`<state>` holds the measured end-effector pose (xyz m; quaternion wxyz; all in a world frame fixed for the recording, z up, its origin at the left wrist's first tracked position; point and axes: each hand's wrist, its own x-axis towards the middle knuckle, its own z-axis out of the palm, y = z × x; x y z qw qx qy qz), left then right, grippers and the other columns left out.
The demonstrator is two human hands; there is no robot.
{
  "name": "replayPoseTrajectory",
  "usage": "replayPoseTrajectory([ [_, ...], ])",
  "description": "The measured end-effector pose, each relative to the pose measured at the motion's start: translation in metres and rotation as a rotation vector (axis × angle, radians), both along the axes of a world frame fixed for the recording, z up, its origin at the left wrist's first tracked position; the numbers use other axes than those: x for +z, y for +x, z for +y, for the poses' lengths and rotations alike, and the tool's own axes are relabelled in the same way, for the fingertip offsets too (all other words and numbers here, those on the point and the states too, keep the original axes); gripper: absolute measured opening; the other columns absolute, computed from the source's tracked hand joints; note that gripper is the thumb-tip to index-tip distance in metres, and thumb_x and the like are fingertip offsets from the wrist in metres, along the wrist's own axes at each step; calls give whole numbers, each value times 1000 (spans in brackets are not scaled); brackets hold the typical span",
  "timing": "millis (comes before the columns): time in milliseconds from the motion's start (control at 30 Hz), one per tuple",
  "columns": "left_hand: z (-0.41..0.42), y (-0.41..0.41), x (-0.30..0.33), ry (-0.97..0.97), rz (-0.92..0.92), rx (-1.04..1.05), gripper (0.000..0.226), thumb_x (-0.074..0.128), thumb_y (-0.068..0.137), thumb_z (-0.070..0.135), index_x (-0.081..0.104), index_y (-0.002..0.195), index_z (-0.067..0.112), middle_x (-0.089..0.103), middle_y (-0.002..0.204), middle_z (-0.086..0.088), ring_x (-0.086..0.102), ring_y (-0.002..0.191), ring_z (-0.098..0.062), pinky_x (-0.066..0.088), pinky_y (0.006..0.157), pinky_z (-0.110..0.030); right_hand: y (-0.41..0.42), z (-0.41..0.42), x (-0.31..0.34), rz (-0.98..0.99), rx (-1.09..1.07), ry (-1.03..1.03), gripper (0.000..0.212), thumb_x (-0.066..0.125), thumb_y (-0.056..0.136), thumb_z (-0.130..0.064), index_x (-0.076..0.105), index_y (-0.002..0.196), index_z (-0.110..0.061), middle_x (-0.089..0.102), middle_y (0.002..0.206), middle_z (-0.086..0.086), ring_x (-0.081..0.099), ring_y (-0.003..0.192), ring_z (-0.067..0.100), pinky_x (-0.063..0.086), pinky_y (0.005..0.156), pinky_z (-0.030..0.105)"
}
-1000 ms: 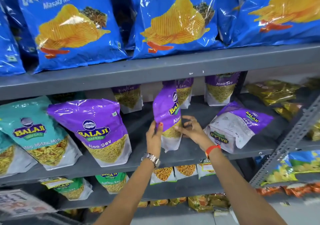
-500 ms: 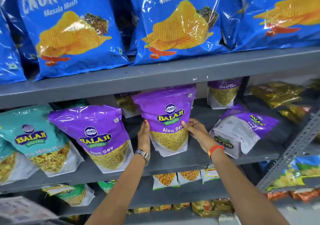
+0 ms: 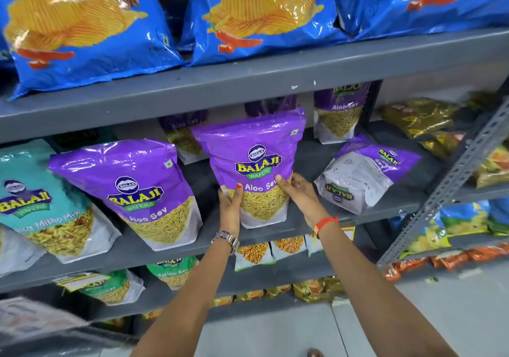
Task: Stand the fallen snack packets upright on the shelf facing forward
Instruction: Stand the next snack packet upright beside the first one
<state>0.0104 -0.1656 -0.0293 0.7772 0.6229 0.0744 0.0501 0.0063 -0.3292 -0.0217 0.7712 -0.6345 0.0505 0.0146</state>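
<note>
A purple Aloo Sev packet stands upright near the front edge of the grey middle shelf, its front label facing me. My left hand grips its lower left side, thumb across the front. My right hand holds its lower right side. To the right, another purple Aloo Sev packet lies fallen on its side, back panel showing. A third purple Aloo Sev packet stands upright to the left, leaning back.
A teal Balaji mix packet stands at far left. More purple packets line the shelf's back. Blue chip bags fill the shelf above. A slotted metal upright bounds the right; yellow packets lie beyond it.
The held packet was edge-on a second ago; it has turned to face forward and now rests on the shelf. Both hands slid down to its lower sides.
</note>
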Motion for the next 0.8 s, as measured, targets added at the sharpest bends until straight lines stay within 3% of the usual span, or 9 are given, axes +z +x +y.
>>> replayPoseTrajectory([
  [67,-1,-9,-2,-8,-7,0,52,48,89,19,26,136,12,47,132,-9,51,116,-21,47,95,-28,-9,2,-3,-3,-24,25,24,69,78,-36,63,97,-22,72,93,-15,68,85,-5,51,64,6],
  [200,-3,-19,0,-3,-17,21,52,47,90,17,24,136,9,48,127,-8,53,107,-17,51,74,-11,-19,6,-4,-26,-58,51,15,68,80,-35,63,92,-27,71,94,-14,68,87,-3,52,66,7],
  [333,-9,-28,1,39,-17,112,58,50,89,20,20,137,6,42,138,-12,44,125,-23,47,88,-15,-20,6,-3,-45,-77,37,18,68,80,-31,59,94,-23,69,96,-6,68,86,0,51,65,7],
  [400,-18,-41,-3,163,-79,247,70,57,85,25,18,140,6,27,148,-12,28,137,-24,32,108,-29,-18,2,-3,-73,-121,30,29,69,80,-25,56,105,-18,68,102,1,66,95,9,53,71,11],
  [500,-44,-70,-17,618,-301,366,76,57,77,34,21,139,9,15,152,-8,7,143,-16,10,117,-41,-16,-14,4,-118,-323,-29,32,68,82,-19,54,110,-15,65,101,4,62,93,5,49,76,11],
  [567,-72,-86,-28,917,-611,225,66,54,76,31,28,134,14,22,148,-10,4,143,-14,7,116,-45,-13,-36,10,-154,-448,-56,21,64,84,-15,57,104,-12,64,87,-2,62,76,-8,46,68,6],
  [633,-97,-90,-35,1104,-851,-51,53,51,79,23,36,130,17,33,144,-12,12,142,-19,18,112,-51,-10,-58,14,-147,-554,-140,16,60,86,-10,61,102,-8,63,81,-6,60,67,-12,45,63,6],
  [700,-125,-77,-29,1097,-839,-229,48,50,80,15,43,128,13,41,142,-14,19,139,-20,27,111,-51,-8,-85,19,-118,-712,-236,16,55,85,-4,63,98,-6,63,83,-2,59,67,-7,48,70,12],
  [800,-157,-40,-6,881,-627,-247,40,50,81,7,51,121,6,49,135,-16,32,135,-21,30,112,-45,-9,-115,19,-55,-966,-321,19,53,83,-3,64,98,-5,67,88,15,61,74,11,40,65,13],
])
